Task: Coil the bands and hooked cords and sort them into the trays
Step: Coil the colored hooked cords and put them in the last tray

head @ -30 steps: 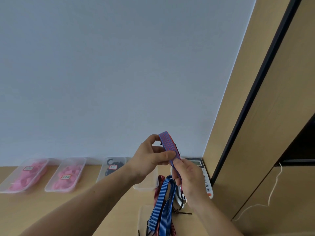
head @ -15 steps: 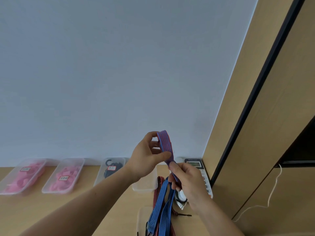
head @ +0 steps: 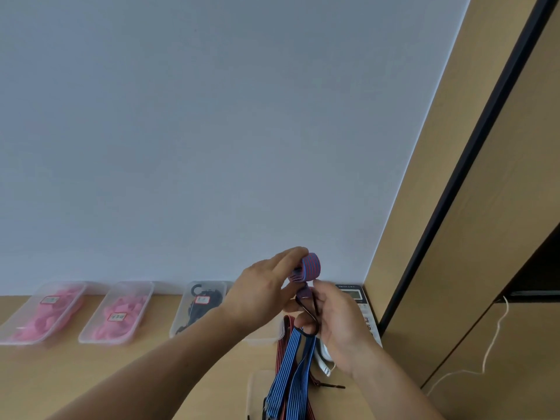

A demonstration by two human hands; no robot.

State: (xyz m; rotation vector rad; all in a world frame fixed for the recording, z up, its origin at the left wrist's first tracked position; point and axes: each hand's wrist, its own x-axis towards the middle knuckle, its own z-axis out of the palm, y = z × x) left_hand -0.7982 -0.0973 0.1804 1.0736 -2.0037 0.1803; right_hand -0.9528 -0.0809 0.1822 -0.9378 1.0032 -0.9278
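- Pinching a small coil of blue-and-red striped flat cord in the left hand; thumb beneath, fingers curled over the top; coil held up off the counter, in front of the pale wall.
- Gripping the black hook at that cord's loose end with the right hand, just under the coil; fingers curled round it; hands nearly touching.
- Beneath the right hand: blue striped cords and a red striped cord, side by side, running to the bottom edge of view across a clear flat tray; hard to tell whether touching the hook or only lying behind it.
- Along the wall on the counter, left to right: first tray and second tray, both clear and filled with pink bands; third tray holding black hooked cords; fourth tray mostly hidden behind the left forearm, contents not visible; small red-edged labels on the first three.
- In the corner behind the right hand: a calculator, partly covered.
- At the right: a wooden cabinet with a dark vertical edge; a thin white string hanging down its front.
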